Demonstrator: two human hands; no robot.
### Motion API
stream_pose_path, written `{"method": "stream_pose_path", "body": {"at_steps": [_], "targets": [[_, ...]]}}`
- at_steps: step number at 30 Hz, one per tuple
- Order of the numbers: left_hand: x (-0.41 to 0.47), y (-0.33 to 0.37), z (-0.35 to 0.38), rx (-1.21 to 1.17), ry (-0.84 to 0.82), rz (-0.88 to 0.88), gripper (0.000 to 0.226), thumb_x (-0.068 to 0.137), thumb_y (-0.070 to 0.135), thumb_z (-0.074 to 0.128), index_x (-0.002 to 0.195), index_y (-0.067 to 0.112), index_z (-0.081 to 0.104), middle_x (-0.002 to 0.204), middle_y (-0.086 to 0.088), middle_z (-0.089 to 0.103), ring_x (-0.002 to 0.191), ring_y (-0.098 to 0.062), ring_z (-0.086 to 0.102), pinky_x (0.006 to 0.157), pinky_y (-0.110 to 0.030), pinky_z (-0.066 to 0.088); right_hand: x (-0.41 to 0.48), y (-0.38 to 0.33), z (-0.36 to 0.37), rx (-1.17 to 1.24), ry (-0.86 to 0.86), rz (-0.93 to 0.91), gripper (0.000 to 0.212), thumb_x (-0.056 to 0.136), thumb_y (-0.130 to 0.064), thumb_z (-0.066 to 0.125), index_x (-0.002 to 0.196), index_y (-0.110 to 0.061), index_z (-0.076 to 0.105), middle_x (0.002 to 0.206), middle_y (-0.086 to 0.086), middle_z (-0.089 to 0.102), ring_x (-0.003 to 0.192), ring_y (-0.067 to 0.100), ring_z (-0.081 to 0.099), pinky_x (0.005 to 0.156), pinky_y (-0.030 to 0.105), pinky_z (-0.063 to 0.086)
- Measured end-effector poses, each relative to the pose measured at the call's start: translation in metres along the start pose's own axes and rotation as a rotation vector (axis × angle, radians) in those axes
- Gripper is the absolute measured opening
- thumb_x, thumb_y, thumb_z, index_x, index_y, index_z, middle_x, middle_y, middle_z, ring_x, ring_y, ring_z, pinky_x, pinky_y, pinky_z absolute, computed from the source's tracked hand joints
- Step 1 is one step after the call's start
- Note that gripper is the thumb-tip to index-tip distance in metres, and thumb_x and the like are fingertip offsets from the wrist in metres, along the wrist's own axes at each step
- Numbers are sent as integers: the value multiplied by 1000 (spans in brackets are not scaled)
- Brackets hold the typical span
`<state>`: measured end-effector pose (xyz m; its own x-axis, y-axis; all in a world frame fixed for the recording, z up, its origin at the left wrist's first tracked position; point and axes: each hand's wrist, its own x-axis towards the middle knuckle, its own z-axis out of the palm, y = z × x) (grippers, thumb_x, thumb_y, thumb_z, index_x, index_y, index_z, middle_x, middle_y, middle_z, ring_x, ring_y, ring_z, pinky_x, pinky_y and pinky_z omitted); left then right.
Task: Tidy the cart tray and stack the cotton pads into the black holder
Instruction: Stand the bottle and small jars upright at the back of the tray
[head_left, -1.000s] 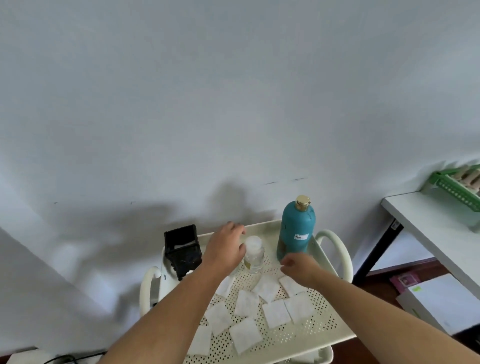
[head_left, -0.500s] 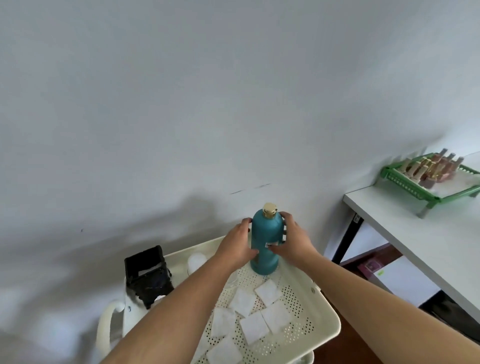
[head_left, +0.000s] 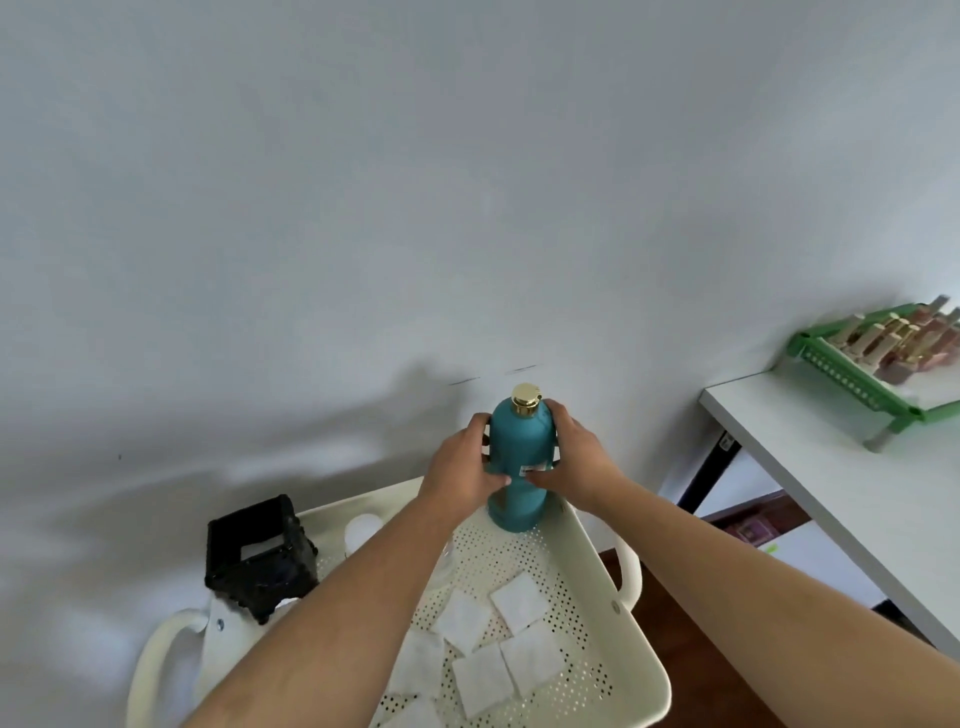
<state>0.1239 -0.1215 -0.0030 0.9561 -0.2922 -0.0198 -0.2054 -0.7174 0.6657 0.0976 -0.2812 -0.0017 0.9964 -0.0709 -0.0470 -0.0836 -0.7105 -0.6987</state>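
Note:
A tall teal bottle (head_left: 519, 457) with a gold cap stands upright in the far right corner of the cream perforated cart tray (head_left: 613, 592). My left hand (head_left: 460, 467) and my right hand (head_left: 576, 460) clasp it from either side. Several square white cotton pads (head_left: 517, 603) lie scattered on the tray floor near me. The black holder (head_left: 257, 556) sits at the tray's far left corner, apart from both hands. A small clear bottle with a white cap (head_left: 361, 530) stands beside it, partly hidden behind my left forearm.
A white wall rises right behind the cart. To the right stands a white table (head_left: 831, 467) carrying a green rack (head_left: 862, 379) of small bottles. Cream cart handles (head_left: 156, 660) jut out at both tray ends. Dark wooden floor shows between cart and table.
Both hands left the small bottle and the pads, went to the teal bottle and closed around it. The view swung so the cart sits lower and further left.

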Motion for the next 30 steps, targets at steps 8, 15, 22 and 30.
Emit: {"method": "stream_pose_path", "body": {"at_steps": [8,15,22,30], "targets": [[-2,-2,8,-33,6,-28,73,69,17,81,129,23,41,119,-2,63,102,-19,63,91,-42,53,0,9,0,28,-37,5,102,67,-14,78,142,-33,12,129,7,53,111,26,53,93,38,51],[-15,-18,-23,22,25,9,51,81,20,68,128,22,47,114,-2,60,95,-17,59,85,-34,53,-38,11,6,-217,300,-342,78,73,-33,58,142,-25,22,146,4,36,128,20,38,109,37,36],[-47,-53,-87,393,-95,-117,37,76,23,64,112,21,56,114,-2,60,99,-20,56,78,-33,48,-52,-36,59,-487,-37,-647,42,80,-23,55,121,-21,50,130,2,53,116,24,50,99,40,47],[-88,-86,-83,504,-164,-151,45,82,25,63,125,24,48,132,-2,49,108,-23,54,83,-32,46,-38,-55,102,-614,-352,-501,55,91,-24,53,139,-34,30,152,2,29,132,27,36,97,43,45]]}}
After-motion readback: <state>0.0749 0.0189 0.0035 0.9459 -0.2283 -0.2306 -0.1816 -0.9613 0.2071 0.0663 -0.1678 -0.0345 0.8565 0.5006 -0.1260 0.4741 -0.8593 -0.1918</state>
